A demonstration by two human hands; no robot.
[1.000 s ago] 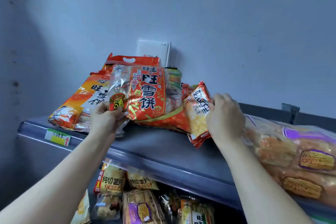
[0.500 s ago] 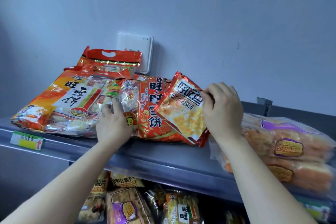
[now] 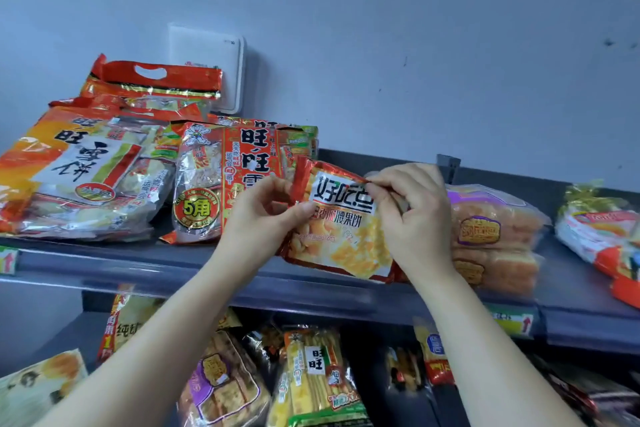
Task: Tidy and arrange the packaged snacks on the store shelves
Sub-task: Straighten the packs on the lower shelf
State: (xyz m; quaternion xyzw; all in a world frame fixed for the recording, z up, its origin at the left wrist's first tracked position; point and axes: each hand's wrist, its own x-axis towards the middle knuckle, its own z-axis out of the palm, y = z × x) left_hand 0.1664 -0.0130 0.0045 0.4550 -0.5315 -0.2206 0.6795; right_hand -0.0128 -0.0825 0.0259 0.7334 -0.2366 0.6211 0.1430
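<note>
A small red and yellow cracker packet [image 3: 341, 236] is held upright at the front of the top shelf [image 3: 138, 263]. My left hand [image 3: 263, 218] pinches its upper left corner and my right hand [image 3: 412, 218] grips its upper right edge. Left of it a red rice cracker bag [image 3: 221, 184] with a "5" sticker lies on the shelf. Further left lies a large orange rice cracker bag [image 3: 83, 170], with a red handled bag [image 3: 156, 80] behind it. To the right, partly hidden by my right hand, sits a clear bag of bread [image 3: 495, 236].
A white box [image 3: 207, 59] is fixed to the wall behind the bags. More packets [image 3: 595, 229] lie at the shelf's far right. The lower shelf holds several snack bags [image 3: 311, 378]. Price tags [image 3: 512, 321] hang on the shelf's front edge.
My left hand left the red rice cracker bag and took the cracker packet's left corner. The packet moved right and forward and now faces me, held by both hands.
</note>
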